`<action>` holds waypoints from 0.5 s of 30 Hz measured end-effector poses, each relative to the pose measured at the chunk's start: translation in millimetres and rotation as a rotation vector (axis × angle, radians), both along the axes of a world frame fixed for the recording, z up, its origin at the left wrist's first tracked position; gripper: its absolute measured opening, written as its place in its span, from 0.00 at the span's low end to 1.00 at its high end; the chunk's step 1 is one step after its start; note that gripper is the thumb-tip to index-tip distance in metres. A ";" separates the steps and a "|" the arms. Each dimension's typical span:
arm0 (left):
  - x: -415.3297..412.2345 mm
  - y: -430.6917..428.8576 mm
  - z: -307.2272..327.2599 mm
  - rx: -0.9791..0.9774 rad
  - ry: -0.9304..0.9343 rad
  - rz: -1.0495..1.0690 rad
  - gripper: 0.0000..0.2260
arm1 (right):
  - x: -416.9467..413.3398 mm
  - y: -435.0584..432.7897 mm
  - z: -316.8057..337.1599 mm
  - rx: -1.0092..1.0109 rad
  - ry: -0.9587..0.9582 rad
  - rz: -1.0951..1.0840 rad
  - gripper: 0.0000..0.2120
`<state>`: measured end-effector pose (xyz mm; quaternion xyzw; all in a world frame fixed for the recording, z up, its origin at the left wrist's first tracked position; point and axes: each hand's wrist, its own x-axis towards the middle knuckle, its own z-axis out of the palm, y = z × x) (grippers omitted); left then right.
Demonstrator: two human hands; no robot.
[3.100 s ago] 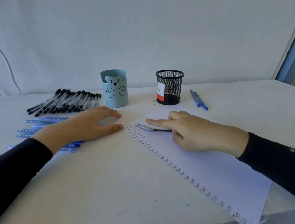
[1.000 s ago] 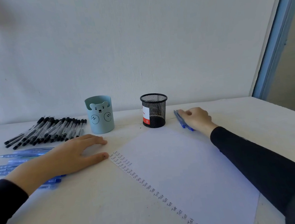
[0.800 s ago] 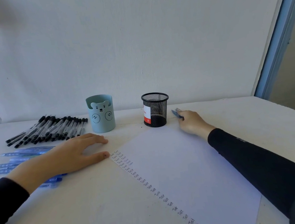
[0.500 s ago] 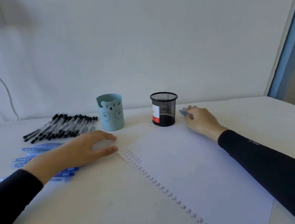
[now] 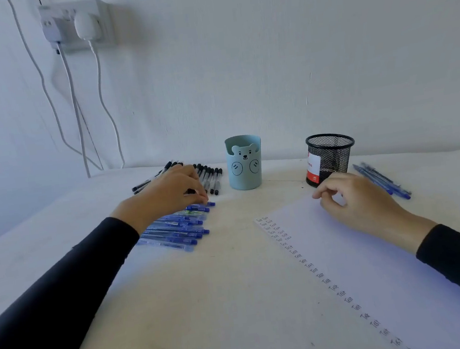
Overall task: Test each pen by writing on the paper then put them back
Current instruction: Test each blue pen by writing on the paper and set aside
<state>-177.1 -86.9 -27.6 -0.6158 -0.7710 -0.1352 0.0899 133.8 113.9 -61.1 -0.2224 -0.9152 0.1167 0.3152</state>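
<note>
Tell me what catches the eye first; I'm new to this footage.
The pale blue bear pen holder and black mesh pen cup stand at the back. Left of them lie rows of black pens and blue pens under the left hand. "Test" runs down the paper.

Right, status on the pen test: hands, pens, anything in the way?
Left hand at the top blue pen, grip unclear. Right hand loosely curled over paper, no pen. Nothing between pen and paper.
</note>
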 end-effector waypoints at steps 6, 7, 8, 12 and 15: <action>8.8 5.5 -0.1 -0.119 0.170 0.006 0.09 | 4.8 5.7 6.2 -0.005 0.052 -0.021 0.09; 11.9 6.3 -0.1 -0.107 0.183 0.011 0.10 | 5.1 5.1 8.1 -0.008 0.057 -0.036 0.09; 16.0 8.0 -0.1 -0.063 0.197 0.006 0.10 | 5.3 4.8 9.5 -0.007 0.062 -0.050 0.09; 71.1 22.7 -0.4 0.302 0.166 -0.186 0.07 | 5.4 4.7 16.1 -0.032 0.042 -0.049 0.09; 125.2 38.0 -19.0 0.342 0.151 -0.366 0.07 | 5.8 6.8 15.8 -0.065 -0.021 0.012 0.09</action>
